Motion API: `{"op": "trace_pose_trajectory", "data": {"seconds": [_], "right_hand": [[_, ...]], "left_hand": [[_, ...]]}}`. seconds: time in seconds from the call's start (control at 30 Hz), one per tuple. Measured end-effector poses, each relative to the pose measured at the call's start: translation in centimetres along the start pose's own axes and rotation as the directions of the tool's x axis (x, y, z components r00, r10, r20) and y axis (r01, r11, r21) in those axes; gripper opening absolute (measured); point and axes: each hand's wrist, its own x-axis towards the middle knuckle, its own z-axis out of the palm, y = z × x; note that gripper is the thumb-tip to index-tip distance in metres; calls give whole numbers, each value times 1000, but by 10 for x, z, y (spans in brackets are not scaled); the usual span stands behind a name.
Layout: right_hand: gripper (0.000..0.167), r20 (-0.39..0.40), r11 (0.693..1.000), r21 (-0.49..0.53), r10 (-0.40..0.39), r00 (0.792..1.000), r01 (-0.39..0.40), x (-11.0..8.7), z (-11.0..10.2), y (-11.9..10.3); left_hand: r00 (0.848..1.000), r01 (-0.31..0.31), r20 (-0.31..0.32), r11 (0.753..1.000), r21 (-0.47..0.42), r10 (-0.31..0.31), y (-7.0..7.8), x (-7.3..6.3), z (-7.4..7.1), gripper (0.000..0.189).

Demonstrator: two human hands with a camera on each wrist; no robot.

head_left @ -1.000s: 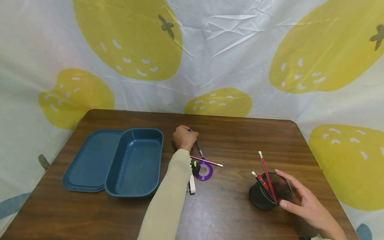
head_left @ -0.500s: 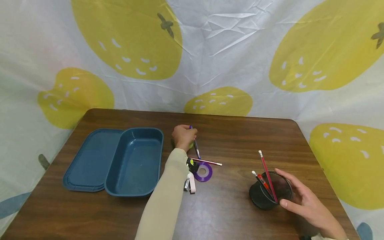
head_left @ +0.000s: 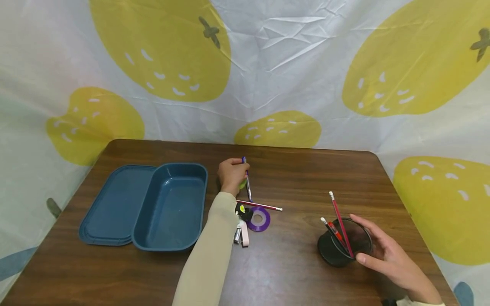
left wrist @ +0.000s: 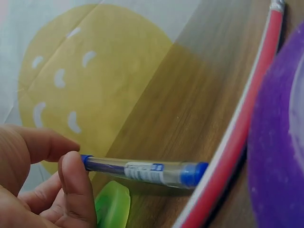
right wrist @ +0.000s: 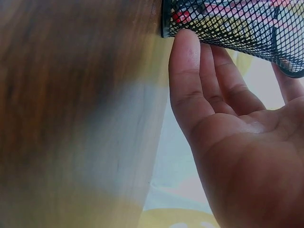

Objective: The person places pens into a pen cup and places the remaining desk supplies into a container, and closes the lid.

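Note:
My left hand (head_left: 231,175) pinches a clear-barrelled pen with blue ends (left wrist: 147,172) between thumb and fingers, above the back middle of the table. In the left wrist view its far end comes close to a red striped pencil (left wrist: 240,128); I cannot tell whether they touch. A green object (left wrist: 114,206) lies partly hidden behind the left fingers. At the right, my right hand (head_left: 394,259) holds a black mesh pencil cup (head_left: 331,253), thumb at the rim and fingers round the far side. The tilted cup contains a red pencil (head_left: 340,221), a white-ended pencil (head_left: 324,222) and a red item (head_left: 335,231).
A purple tape roll (head_left: 266,222) lies near the left wrist. A pale pink strip (head_left: 245,236) and a silver item (head_left: 237,235) are just in front. Left of the arm, a blue box (head_left: 174,212) rests beside its lid (head_left: 115,208), overlapping its edge.
My left hand has drawn slightly left and raised the pen a little, turning it more upright in the head view. My right hand and the cup have stayed put.

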Motion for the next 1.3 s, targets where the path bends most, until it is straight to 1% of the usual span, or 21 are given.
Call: {"op": "trace_pose_trajectory", "data": {"seconds": [0.2,0.4,0.6,0.7,0.93,1.17,1.3], "right_hand": [[84,-2,1000,5,-16,1000,16,1,1,-3],[86,1,1000,11,-14,1000,14,1,1,-2],[87,5,999,16,-48,999,48,1,0,0],[87,10,998,25,-49,999,49,1,0,0],[87,22,998,39,-53,998,52,1,-1,0],[86,20,998,36,-58,998,57,3,0,-1],[86,7,998,27,-60,998,60,4,-1,0]], "left_hand": [[1000,24,11,1000,-16,-24,4,-5,-1,19],[1000,15,16,1000,-9,-15,7,-8,-1,20],[1000,-7,14,1000,-4,7,9,-9,0,20],[1000,-17,15,1000,7,17,9,-9,0,21],[996,-80,29,996,28,79,9,-10,0,22],[991,-124,54,992,14,123,8,-11,-1,23],[989,-131,62,991,1,130,8,-11,-1,23]]}}
